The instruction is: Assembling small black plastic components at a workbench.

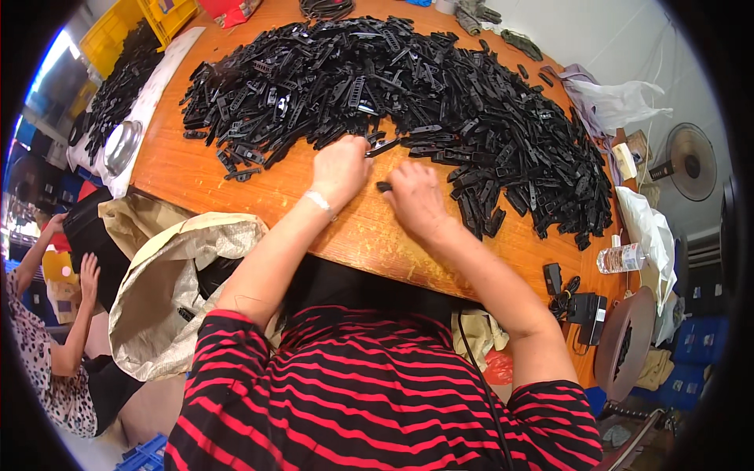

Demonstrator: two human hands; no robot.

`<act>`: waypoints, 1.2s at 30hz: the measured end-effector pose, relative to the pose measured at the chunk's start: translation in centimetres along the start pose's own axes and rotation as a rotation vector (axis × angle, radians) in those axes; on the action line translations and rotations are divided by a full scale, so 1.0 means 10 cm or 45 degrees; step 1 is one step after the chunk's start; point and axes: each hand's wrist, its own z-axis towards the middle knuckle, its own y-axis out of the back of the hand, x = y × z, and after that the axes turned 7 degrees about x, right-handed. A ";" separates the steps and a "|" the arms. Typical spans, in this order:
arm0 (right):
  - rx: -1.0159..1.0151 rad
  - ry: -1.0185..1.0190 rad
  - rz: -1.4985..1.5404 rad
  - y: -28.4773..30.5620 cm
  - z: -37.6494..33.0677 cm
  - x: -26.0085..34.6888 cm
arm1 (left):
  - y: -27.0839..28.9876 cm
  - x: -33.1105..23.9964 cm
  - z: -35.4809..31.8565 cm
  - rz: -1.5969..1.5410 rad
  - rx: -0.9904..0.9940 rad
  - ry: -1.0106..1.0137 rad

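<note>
A big heap of small, narrow black plastic parts [503,118] curves across the wooden table [251,192] in front of me. My left hand [339,173] is closed at the heap's near edge, its fingers curled in a pinch. A slim black plastic part [382,148] sticks out to the right of those fingertips. Just right of it and nearer to me, my right hand [418,196] is closed low over the table. The end of a black plastic part [383,187] shows between its thumb and fingers; the rest is covered.
An open woven sack [129,314] stands at the table's left edge. Far left are a yellow crate [118,35], a round metal dish [123,147] and another person's hand [89,279]. On the right are a bottle [620,258], a black power adapter [587,308] and a brown basin [624,337].
</note>
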 end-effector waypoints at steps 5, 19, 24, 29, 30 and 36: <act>-0.026 -0.026 0.182 -0.04 -0.01 0.18 | -0.20 -0.08 0.17 0.108 0.109 0.064; -0.166 -0.413 1.417 0.11 0.01 0.16 | 0.09 -0.12 -0.36 -1.482 0.602 0.263; 0.181 -0.565 1.496 0.29 -0.04 0.05 | 0.17 -0.01 -0.34 -1.425 0.432 0.407; 0.365 -0.665 1.381 0.34 -0.06 -0.01 | 0.20 0.00 -0.31 -1.497 0.375 0.290; 0.393 -0.705 1.402 0.33 -0.06 0.00 | 0.16 0.02 -0.31 -1.464 0.393 0.307; 0.417 -0.814 1.408 0.24 -0.05 -0.08 | -0.06 0.04 -0.32 -1.343 0.354 0.413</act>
